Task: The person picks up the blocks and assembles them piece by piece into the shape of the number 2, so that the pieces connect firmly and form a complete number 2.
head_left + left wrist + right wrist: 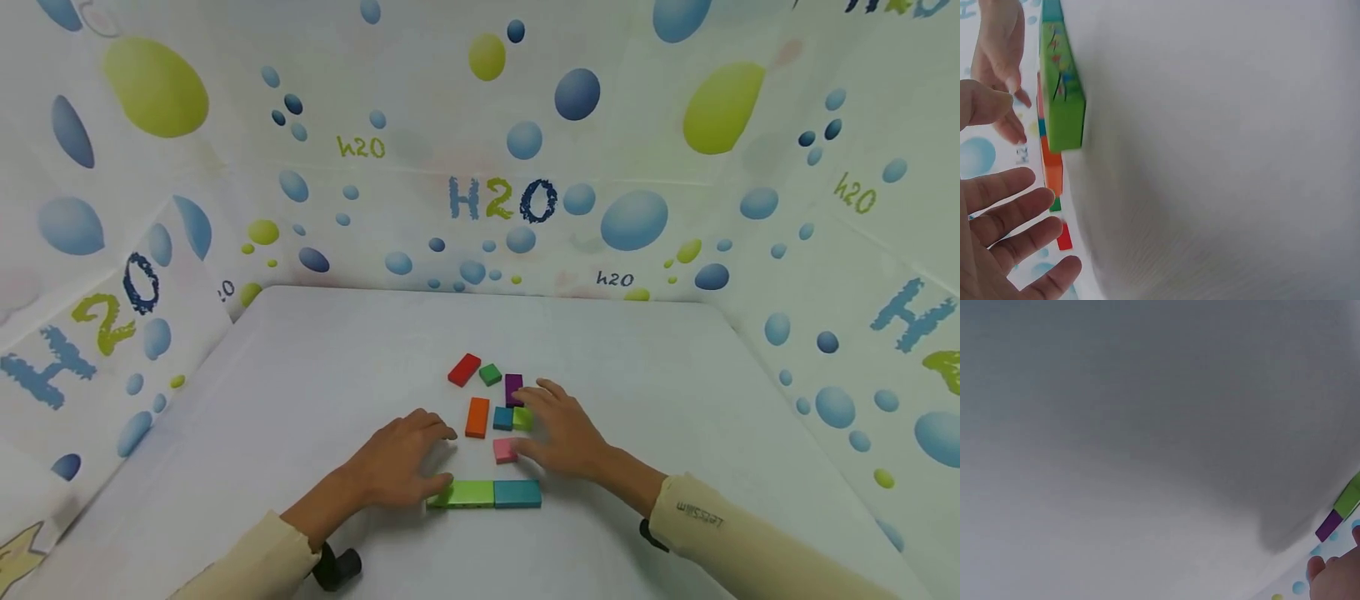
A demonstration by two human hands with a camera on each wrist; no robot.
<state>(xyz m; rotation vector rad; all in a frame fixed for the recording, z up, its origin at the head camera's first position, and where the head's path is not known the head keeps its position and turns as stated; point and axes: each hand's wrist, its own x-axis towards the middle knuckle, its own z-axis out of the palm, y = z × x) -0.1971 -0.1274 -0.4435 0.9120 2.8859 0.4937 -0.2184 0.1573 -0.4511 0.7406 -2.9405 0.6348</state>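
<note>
Seemingly, the green bar (472, 494) and teal bar (517, 494) abut to form one straight row; left hand (397, 458) and right hand (564, 433) are spread, each grip empty.

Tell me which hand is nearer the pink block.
Right. The right hand is at the right edge of the pink block, overlapping it in the head view; the left hand is farther off to the left.

A shadowed, smooth white surface (1116, 456) fills most of the view; lower right, a purple rectangular block (1329, 525) and bright green block (1349, 500) lie near the right hand (1338, 578).
</note>
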